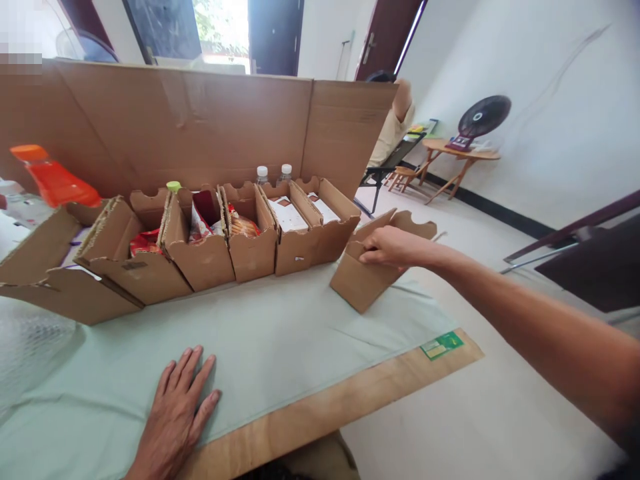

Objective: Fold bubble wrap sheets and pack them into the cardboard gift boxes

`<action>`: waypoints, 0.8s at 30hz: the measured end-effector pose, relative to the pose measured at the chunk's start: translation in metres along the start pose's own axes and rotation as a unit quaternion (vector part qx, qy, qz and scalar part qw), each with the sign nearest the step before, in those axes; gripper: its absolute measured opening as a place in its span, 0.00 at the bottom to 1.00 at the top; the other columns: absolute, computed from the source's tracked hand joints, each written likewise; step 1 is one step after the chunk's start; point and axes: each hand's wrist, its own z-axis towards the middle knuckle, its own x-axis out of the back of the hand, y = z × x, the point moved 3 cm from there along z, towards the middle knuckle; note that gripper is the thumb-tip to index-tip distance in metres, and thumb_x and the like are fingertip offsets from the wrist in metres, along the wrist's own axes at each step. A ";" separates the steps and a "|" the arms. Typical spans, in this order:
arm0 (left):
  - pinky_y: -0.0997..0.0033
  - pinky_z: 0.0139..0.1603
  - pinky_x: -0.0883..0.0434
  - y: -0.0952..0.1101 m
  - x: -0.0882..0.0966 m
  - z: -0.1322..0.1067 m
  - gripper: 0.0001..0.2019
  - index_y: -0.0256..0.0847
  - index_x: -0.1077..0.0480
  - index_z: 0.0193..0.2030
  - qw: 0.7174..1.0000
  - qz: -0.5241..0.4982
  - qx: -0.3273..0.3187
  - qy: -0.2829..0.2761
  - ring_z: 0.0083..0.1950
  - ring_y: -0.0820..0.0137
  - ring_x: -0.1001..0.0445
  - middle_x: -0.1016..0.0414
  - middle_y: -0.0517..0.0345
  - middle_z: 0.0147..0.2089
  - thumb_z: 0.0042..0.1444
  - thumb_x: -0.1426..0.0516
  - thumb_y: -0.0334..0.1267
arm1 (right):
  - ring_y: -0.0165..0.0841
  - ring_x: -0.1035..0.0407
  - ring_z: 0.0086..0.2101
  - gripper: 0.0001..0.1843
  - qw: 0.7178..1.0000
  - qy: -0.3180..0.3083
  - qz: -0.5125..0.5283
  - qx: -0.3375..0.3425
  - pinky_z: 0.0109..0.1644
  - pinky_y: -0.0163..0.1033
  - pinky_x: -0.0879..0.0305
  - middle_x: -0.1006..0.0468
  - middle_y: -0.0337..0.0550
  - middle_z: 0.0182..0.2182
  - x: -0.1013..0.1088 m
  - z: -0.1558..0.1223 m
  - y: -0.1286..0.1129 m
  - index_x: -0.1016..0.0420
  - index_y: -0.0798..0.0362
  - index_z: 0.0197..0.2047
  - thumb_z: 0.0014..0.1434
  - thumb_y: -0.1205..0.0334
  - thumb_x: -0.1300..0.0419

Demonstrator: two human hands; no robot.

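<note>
My right hand (384,247) grips the near wall of a small cardboard box (357,283) at the right end of the table; the inside of that box is mostly hidden. My left hand (183,407) lies flat on the pale green cloth (240,347), fingers spread, holding nothing. Behind the cloth stands a row of open cardboard bins (205,263). In them show red packets (146,242), a packet of brown food (245,225) and white boxes (287,215).
A tall cardboard panel (225,127) rises behind the bins. An orange bottle (63,180) tilts at the left. The table's wooden edge (310,407) runs along the front. Past it are a person (395,130) on a chair and a fan (483,117) on a small table.
</note>
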 end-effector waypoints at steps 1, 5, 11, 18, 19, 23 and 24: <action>0.45 0.77 0.46 0.000 0.000 0.000 0.24 0.42 0.31 0.69 1.000 -0.003 0.001 0.003 0.76 0.52 0.37 0.33 0.42 0.74 0.71 0.49 0.46 | 0.30 0.35 0.25 0.12 1.000 0.009 0.012 0.008 0.33 0.37 0.45 0.25 0.40 0.23 0.005 0.006 -0.015 0.25 0.55 0.21 0.56 0.67 0.38; 0.42 0.74 0.37 0.003 0.004 0.003 0.22 0.44 0.27 0.66 0.998 -0.041 0.050 0.025 0.76 0.49 0.37 0.33 0.42 0.73 0.71 0.49 0.47 | 0.29 0.34 0.25 0.12 0.996 0.064 0.050 0.023 0.32 0.35 0.43 0.27 0.38 0.21 0.019 0.027 -0.074 0.27 0.55 0.21 0.55 0.70 0.36; 0.40 0.71 0.32 0.035 0.026 0.024 0.21 0.46 0.29 0.67 0.979 -0.163 0.113 0.039 0.77 0.48 0.39 0.38 0.43 0.77 0.71 0.48 0.44 | 0.30 0.23 0.35 0.16 0.873 0.273 0.386 0.118 0.45 0.37 0.27 0.15 0.43 0.36 0.041 0.009 -0.096 0.18 0.54 0.38 0.68 0.52 0.41; 0.43 0.69 0.28 0.083 0.032 0.104 0.29 0.45 0.40 0.75 0.922 -0.357 0.141 -0.055 0.76 0.50 0.37 0.43 0.41 0.79 0.67 0.45 0.40 | 0.45 0.22 0.50 0.16 0.702 0.526 0.455 -0.152 0.50 0.48 0.27 0.17 0.57 0.50 -0.036 -0.051 0.035 0.20 0.51 0.44 0.60 0.49 0.37; 0.44 0.68 0.27 0.088 0.029 0.119 0.32 0.45 0.43 0.76 0.908 -0.385 0.146 -0.073 0.77 0.50 0.38 0.44 0.41 0.80 0.66 0.44 0.40 | 0.48 0.22 0.49 0.18 0.703 0.507 0.470 -0.168 0.45 0.48 0.26 0.17 0.57 0.50 -0.060 -0.052 0.045 0.21 0.50 0.43 0.59 0.44 0.38; 0.45 0.67 0.27 0.107 0.006 0.177 0.42 0.40 0.53 0.80 0.859 -0.469 0.175 -0.103 0.79 0.47 0.42 0.49 0.38 0.81 0.61 0.42 0.38 | 0.47 0.19 0.44 0.34 0.718 0.417 0.538 -0.148 0.37 0.46 0.26 0.15 0.52 0.44 -0.141 -0.038 0.045 0.22 0.49 0.43 0.58 0.26 0.47; 0.43 0.67 0.28 0.113 -0.001 0.186 0.44 0.39 0.55 0.80 0.850 -0.483 0.183 -0.103 0.78 0.46 0.42 0.49 0.37 0.81 0.60 0.42 0.38 | 0.46 0.19 0.45 0.36 0.717 0.398 0.557 -0.134 0.38 0.45 0.26 0.15 0.52 0.45 -0.155 -0.033 0.040 0.22 0.49 0.45 0.59 0.25 0.49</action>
